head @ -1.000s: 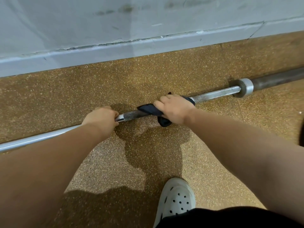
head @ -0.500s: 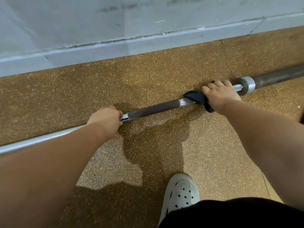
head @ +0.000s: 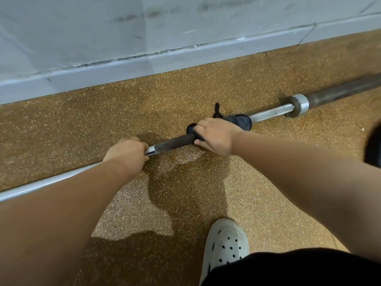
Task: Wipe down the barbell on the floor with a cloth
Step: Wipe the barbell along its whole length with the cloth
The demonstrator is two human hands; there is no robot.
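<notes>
At frame centre, the right hand (head: 216, 137) clamps a dark cloth (head: 239, 120) around the barbell (head: 175, 142); the left hand (head: 126, 153) grips the bar beside it.

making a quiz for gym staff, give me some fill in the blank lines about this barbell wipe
The right hand grips a dark ___ round the barbell.
The left hand grips the barbell with ___ cloth.
The barbell lies on the ___, along the wall.
Missing words: cloth; no; floor
</notes>
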